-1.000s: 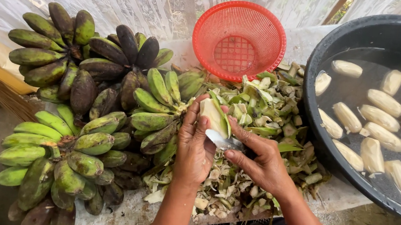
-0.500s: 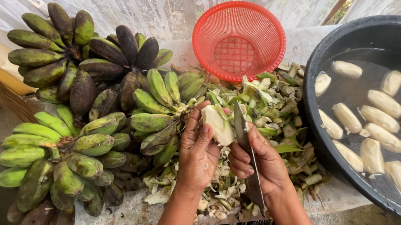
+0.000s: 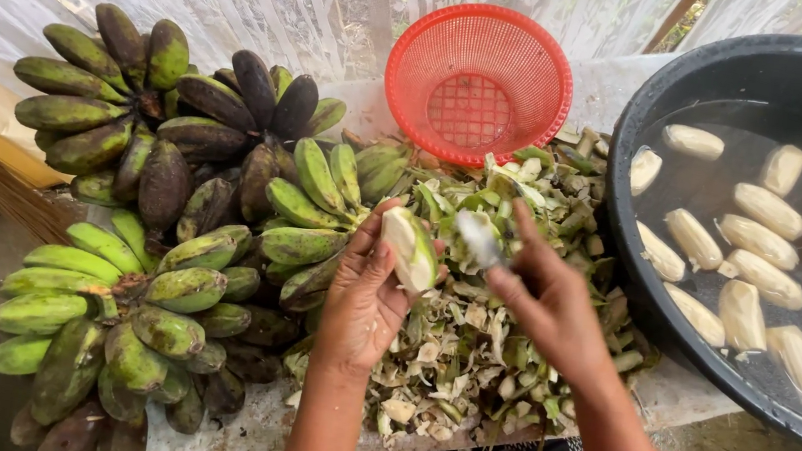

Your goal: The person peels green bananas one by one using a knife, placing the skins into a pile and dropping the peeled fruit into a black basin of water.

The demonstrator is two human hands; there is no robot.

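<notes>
The left hand (image 3: pixel 365 297) is gripping a half-peeled banana (image 3: pixel 411 247), fingers wrapped round it, holding it up over the heap of green peels (image 3: pixel 476 365) on the counter (image 3: pixel 236 433). The right hand (image 3: pixel 553 303) is clasping a knife (image 3: pixel 478 236), its blurred blade lying just beside the banana, apart from it. Green banana bunches (image 3: pixel 169 229) are lying to the left, a red basket (image 3: pixel 478 78) is leaning behind, and peeled bananas (image 3: pixel 761 246) are floating in a black tub (image 3: pixel 636 283) on the right.
</notes>
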